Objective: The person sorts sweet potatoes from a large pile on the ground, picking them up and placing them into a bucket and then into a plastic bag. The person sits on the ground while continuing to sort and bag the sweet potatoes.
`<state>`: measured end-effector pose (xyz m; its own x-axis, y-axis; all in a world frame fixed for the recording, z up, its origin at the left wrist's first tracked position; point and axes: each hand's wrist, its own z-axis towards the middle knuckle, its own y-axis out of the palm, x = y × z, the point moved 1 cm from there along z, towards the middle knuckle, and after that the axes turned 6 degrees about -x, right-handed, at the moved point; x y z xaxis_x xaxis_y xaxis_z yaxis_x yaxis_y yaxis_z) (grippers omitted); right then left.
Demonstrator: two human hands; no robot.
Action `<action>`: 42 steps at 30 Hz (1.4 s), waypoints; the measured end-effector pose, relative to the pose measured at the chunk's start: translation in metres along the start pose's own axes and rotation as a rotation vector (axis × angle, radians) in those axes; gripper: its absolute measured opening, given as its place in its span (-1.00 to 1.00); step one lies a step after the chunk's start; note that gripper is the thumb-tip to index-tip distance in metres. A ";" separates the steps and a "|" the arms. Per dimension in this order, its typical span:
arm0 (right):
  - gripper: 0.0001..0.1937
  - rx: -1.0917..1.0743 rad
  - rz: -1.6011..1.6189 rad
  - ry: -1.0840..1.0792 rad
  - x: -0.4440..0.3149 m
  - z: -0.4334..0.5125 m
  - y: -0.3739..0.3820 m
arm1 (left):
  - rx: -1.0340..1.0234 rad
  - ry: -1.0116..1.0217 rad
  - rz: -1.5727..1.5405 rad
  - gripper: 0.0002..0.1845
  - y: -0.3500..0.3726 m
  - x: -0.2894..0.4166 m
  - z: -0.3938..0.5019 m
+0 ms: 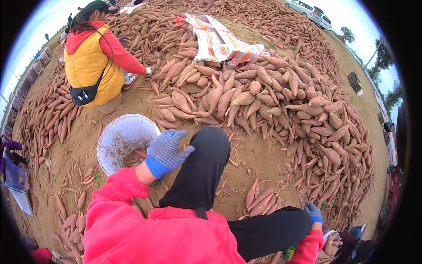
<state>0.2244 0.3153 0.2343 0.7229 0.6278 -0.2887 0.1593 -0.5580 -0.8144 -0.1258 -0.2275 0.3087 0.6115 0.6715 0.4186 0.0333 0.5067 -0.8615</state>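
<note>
My left hand (168, 151), in a blue knitted glove with a dotted palm, is raised with thumb and fingers apart and nothing between them. It is beside my left knee, overlapping the right rim of a white plastic bucket (110, 140). Soil coats the inside of the bucket, and a small sweet potato (141, 153) lies in it. My right hand (312, 210), gloved in blue too, is down by the outer side of my right knee, its fingers partly hidden. A large heap of sweet potatoes (244, 95) rises in front of me. Several more sweet potatoes (262, 201) lie between my legs.
A white woven sack (217, 41) with orange stripes drapes over the heap. At the upper left, a co-worker (90, 62) in a yellow vest sits by the heap. Another sweet potato pile (49, 115) is at left. A partly visible container of sweet potatoes (329, 244) stands lower right.
</note>
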 end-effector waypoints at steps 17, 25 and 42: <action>-0.59 -0.212 -0.358 0.426 -0.045 -0.032 0.008 | -0.672 0.356 0.342 -0.49 0.027 -0.196 0.036; -0.53 -0.233 -0.398 0.578 -0.058 -0.061 0.002 | -0.556 -0.179 0.451 -0.48 0.043 -0.258 0.123; -0.58 -0.166 0.094 0.456 -0.031 0.013 0.031 | -0.397 -0.327 -0.027 -0.49 0.290 -0.253 0.477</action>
<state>0.1981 0.2852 0.2116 0.9540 0.2898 -0.0772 0.1573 -0.7027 -0.6939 -0.6477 0.0070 0.0902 0.3293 0.8272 0.4553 0.3820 0.3243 -0.8654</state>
